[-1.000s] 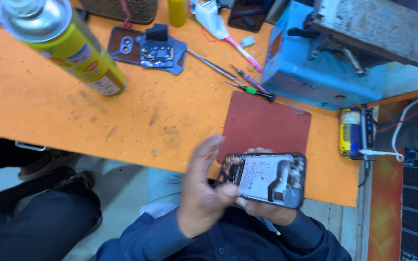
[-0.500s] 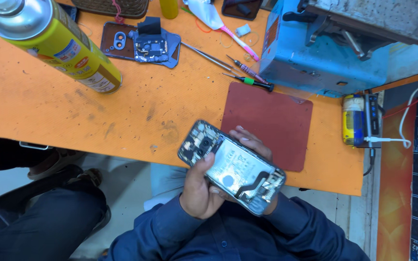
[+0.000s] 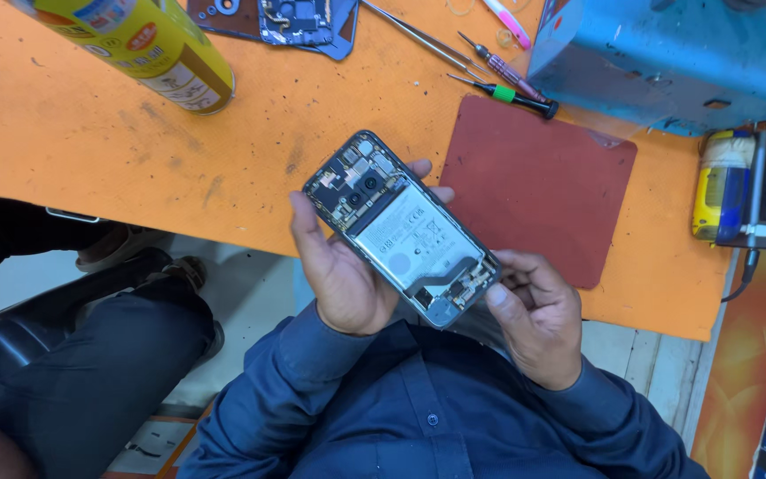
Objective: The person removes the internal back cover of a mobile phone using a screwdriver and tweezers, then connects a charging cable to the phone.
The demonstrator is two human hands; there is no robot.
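Observation:
My left hand (image 3: 340, 277) grips an opened phone (image 3: 401, 226) with its back cover off, so the battery and circuit boards face up. The phone lies diagonally, camera end up-left, over the front edge of the orange table (image 3: 90, 151). The left thumb runs along the phone's left side and the fingertips show past its upper right edge. At the phone's lower end, my right hand (image 3: 538, 319) holds the corner with thumb and fingers. Both sleeves are dark blue.
A dark red mat (image 3: 538, 182) lies right of the phone. Behind it are screwdrivers (image 3: 509, 90), tweezers (image 3: 418, 40), a blue machine (image 3: 667, 53), a yellow spray can (image 3: 148, 49) and phone parts (image 3: 305, 19). A yellow and blue device (image 3: 730, 191) sits far right. Another person's legs (image 3: 90, 355) are at left.
The phone has turned from nearly level to a steeper diagonal. My right hand has come out from under it and now holds its lower end. The view has closed in.

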